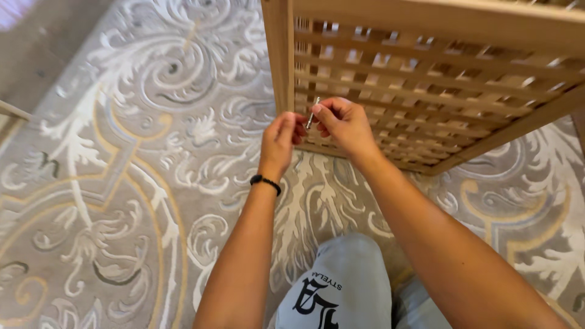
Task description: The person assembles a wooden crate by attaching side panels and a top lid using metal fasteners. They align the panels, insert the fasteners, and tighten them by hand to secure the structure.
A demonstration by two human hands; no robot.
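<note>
A thin metal pin (312, 113) is pinched upright in the right hand (344, 125) grip; the left hand (279, 141), fingers curled together, sits just beside it; behind both stands a wooden slatted frame (439, 79), beneath them a patterned carpet (122, 152).

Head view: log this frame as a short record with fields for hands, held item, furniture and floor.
left hand: raised, fingertips close to the right hand; black bead bracelet on the wrist
right hand: pinches a thin metal pin, held nearly upright
furniture: wooden slatted frame just behind both hands
floor: grey patterned carpet with pale scrollwork
</note>
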